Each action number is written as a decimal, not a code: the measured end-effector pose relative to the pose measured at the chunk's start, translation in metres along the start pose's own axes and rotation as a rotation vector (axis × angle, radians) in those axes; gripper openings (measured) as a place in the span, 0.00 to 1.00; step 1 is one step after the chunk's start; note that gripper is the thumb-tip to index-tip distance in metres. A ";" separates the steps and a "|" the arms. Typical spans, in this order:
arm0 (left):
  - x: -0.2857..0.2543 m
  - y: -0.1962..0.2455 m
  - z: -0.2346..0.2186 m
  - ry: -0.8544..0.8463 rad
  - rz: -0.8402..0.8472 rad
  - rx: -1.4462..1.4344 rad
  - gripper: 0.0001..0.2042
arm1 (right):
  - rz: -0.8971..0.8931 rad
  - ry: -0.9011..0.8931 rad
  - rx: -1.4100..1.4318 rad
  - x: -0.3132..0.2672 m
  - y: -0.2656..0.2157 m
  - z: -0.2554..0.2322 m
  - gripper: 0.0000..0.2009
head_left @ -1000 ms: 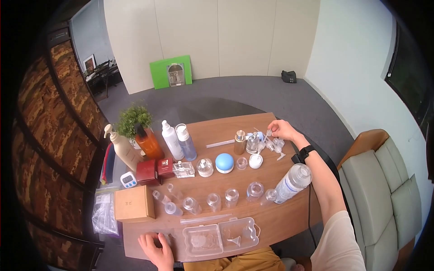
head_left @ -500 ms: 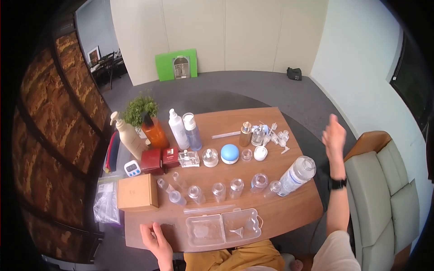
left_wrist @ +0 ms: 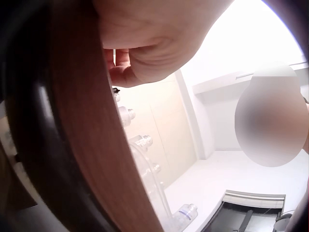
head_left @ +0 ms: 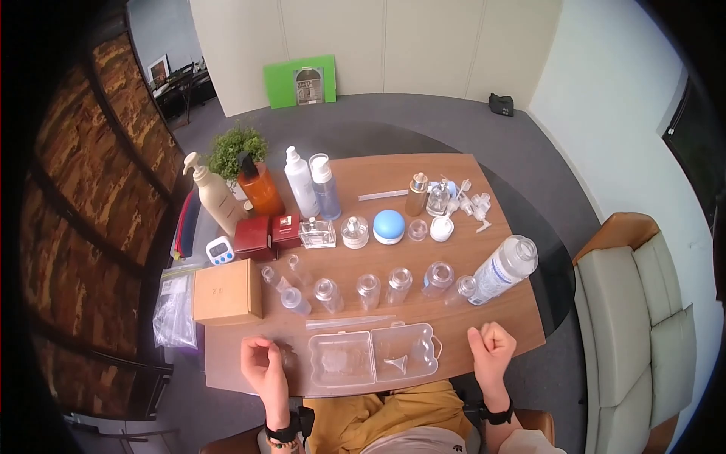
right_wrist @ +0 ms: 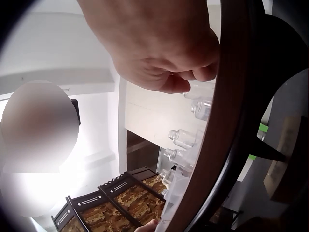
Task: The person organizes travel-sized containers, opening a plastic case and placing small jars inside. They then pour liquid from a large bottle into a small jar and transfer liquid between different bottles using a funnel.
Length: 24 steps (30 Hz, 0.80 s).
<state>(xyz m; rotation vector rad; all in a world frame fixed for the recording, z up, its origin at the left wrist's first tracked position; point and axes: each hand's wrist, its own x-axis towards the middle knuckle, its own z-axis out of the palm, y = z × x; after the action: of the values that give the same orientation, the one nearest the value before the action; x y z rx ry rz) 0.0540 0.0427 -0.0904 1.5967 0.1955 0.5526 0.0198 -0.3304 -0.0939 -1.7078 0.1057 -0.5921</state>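
Observation:
My left hand (head_left: 265, 371) rests at the table's front left, fingers loosely bent and nothing in them. At the front right edge, my right hand (head_left: 493, 352) lies with its fingers curled in, also holding nothing. Between the hands sits an open clear plastic case (head_left: 417, 339), with a small funnel (head_left: 395, 365) in its right half. Behind it lie thin clear plastic sticks (head_left: 348, 322). A row of clear bottles (head_left: 368, 291) stands farther back. The large clear bottle with a label (head_left: 503, 271) is beyond my right hand.
A cardboard box (head_left: 227, 292) and a bagged item (head_left: 175, 310) are at the left. Red boxes (head_left: 253, 237), a timer (head_left: 220, 250), an orange pump bottle (head_left: 261, 189) and a blue-lidded jar (head_left: 389, 225) stand farther back. Loose pump heads (head_left: 475, 206) lie at the back right.
My right hand has left the pump heads at the back right, swung out past the table's right side and come down to the front right edge. The left hand stays at the front left.

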 end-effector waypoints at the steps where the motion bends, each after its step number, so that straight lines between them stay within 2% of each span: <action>1: 0.001 -0.002 0.000 0.001 -0.005 0.003 0.09 | 0.005 -0.003 -0.001 0.003 0.000 0.006 0.22; 4: 0.002 -0.004 0.001 -0.032 -0.023 -0.098 0.10 | 0.021 0.011 0.130 0.015 0.003 0.022 0.19; 6: 0.001 0.000 0.002 -0.032 -0.046 -0.113 0.10 | -0.038 -0.029 0.167 0.020 0.009 0.029 0.17; 9: 0.000 -0.005 -0.004 -0.053 -0.055 -0.104 0.10 | 0.027 -0.051 0.207 0.020 0.006 0.030 0.17; 15: 0.002 -0.001 -0.002 -0.093 -0.065 -0.063 0.12 | 0.047 -0.092 0.229 0.017 0.007 0.031 0.16; 18: 0.002 0.000 0.002 -0.097 -0.090 -0.121 0.12 | 0.082 -0.098 0.223 0.015 0.003 0.033 0.15; 24: -0.002 -0.002 0.007 -0.125 -0.038 -0.254 0.13 | 0.146 -0.123 0.140 0.013 0.008 0.031 0.13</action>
<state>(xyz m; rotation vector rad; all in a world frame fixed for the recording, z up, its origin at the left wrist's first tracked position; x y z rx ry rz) 0.0556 0.0358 -0.0928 1.3723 0.0587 0.4290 0.0465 -0.3100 -0.1006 -1.5814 0.0985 -0.3768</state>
